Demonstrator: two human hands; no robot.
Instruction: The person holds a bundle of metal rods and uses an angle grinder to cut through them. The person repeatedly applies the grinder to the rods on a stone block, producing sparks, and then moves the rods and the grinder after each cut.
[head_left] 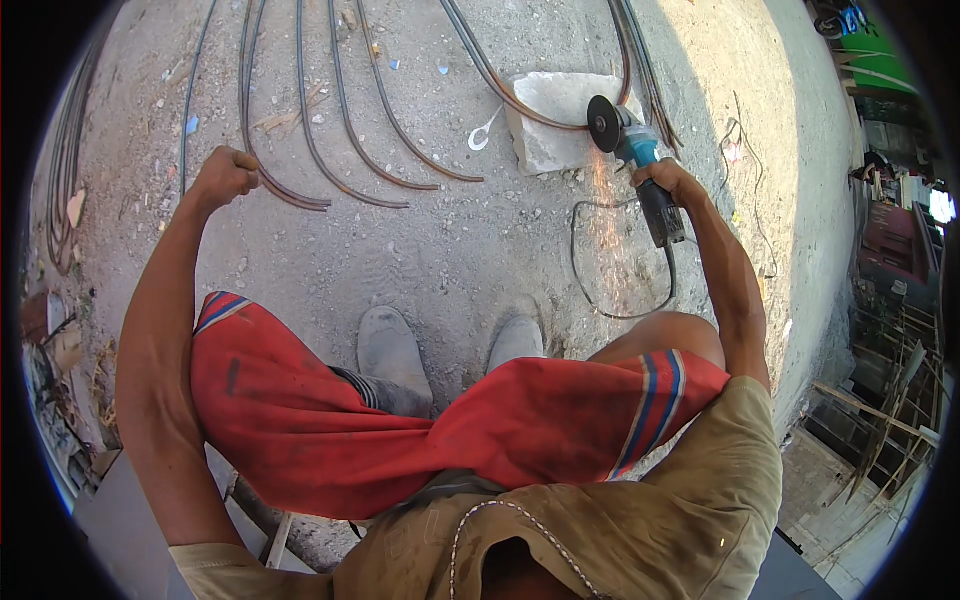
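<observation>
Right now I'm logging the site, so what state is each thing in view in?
angle grinder: running, throwing sparks, disc at a rod on the block
right hand: closed around the grinder's body
left hand: fisted on the rod ends
steel rods: lying side by side on the ground, uncut ends near the left hand
concrete block: flat on the ground, propping a rod
power cord: slack, looped on the ground

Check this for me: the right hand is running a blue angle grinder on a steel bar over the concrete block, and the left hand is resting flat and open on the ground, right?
Not quite. In the head view the left hand is closed in a fist on the near end of a steel bar, not flat and open. The rest holds: the right hand grips the blue angle grinder, its disc on a bar over the concrete block.
</observation>
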